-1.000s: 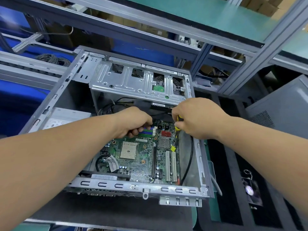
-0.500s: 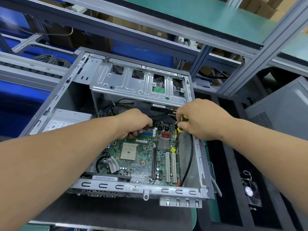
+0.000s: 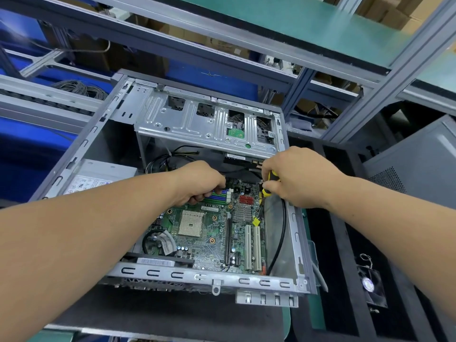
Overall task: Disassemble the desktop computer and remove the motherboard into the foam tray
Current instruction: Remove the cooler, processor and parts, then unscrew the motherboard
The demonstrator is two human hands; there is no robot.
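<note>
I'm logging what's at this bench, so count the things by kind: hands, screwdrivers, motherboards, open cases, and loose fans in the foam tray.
Hands: 2, left hand and right hand
Screwdrivers: 1, yellow-and-black screwdriver
Motherboards: 1, green motherboard
Open cases: 1, metal case
Loose fans in the black foam tray: 1, small fan
Total: 6

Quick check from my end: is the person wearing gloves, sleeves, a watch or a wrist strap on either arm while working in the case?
No. Both the left hand and the right hand are bare, with no gloves. Both forearms are uncovered as far as the frame shows: no sleeves, watch, rings or wrist strap visible.
</note>
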